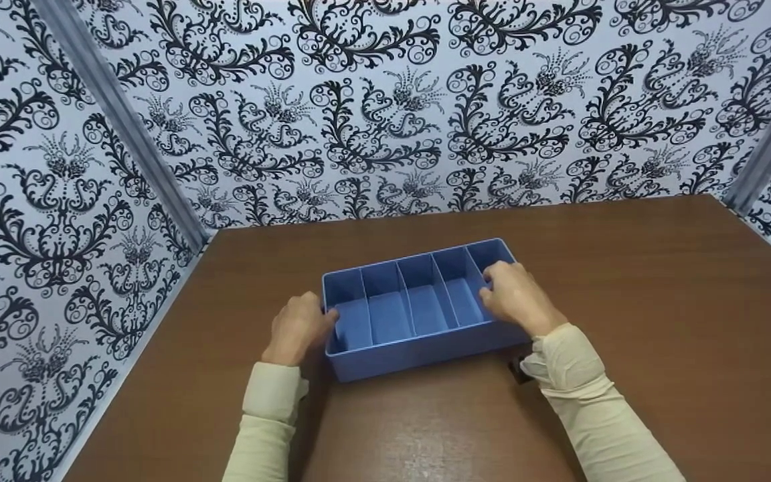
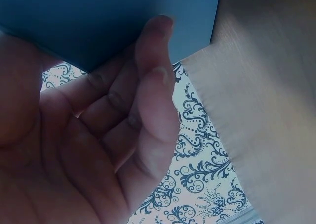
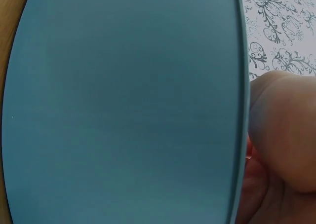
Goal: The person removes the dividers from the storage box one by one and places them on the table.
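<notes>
Black-scrolled white walls (image 1: 385, 134) with grey strips (image 1: 131, 127) border a brown table (image 1: 660, 301).

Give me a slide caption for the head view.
A person's left hand and right hand grip opposite ends of a blue five-compartment tray, patterned wallpaper behind.

Room over the table (image 1: 660, 268) behind the blue box (image 1: 412, 353), four dividers (image 1: 367, 304) as barriers inside it.

Forearms in long, pale cream sleeves, the left sleeve (image 1: 262, 450) and right sleeve (image 1: 616, 432) finely creased. At the wrists, a thick, plain left band (image 1: 270, 391) and right band (image 1: 573, 358) of similar pale tone. Left grip (image 1: 297, 328) and right grip (image 1: 518, 298): bare, five-fingered hands.
</notes>
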The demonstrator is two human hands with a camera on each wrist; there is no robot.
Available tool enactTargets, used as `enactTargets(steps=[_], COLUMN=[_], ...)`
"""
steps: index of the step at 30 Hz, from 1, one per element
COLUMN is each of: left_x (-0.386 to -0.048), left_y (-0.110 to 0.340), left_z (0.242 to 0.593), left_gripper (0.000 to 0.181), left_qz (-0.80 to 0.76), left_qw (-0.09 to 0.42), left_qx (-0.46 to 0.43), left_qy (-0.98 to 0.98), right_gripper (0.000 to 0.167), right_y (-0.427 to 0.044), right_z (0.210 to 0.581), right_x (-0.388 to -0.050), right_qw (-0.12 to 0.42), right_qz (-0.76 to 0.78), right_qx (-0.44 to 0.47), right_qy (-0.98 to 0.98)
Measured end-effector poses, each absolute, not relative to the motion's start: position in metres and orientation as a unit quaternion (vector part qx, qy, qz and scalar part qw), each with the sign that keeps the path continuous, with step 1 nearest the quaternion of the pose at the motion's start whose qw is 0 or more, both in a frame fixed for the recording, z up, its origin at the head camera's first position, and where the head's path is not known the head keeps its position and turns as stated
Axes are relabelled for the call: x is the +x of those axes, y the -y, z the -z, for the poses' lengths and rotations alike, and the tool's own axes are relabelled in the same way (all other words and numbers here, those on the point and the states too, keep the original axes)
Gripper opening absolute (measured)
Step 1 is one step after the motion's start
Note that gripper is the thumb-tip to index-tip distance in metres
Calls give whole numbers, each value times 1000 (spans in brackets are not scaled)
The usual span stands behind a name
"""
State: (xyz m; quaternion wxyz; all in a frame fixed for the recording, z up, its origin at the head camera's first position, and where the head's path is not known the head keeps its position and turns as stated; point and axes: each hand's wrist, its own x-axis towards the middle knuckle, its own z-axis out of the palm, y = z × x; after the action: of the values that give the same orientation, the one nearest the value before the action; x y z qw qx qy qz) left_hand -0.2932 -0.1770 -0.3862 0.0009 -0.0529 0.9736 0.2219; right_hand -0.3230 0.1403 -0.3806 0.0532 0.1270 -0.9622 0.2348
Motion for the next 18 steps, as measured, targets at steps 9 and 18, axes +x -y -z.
enactTargets(steps=[9, 18], left_x=[-294, -294], left_y=[177, 177], left_z=[387, 386], left_gripper=[35, 35], left_qz=[-210, -211], left_qw=[-1, 0], left_qx=[-49, -51], left_qy=[-977, -976], right_gripper=[12, 17], right_y=[-140, -139], right_z=[381, 383], right_x=[-322, -324], right_qw=[69, 67], right_qz=[-236, -248], right_qx=[132, 124], right_qy=[960, 959])
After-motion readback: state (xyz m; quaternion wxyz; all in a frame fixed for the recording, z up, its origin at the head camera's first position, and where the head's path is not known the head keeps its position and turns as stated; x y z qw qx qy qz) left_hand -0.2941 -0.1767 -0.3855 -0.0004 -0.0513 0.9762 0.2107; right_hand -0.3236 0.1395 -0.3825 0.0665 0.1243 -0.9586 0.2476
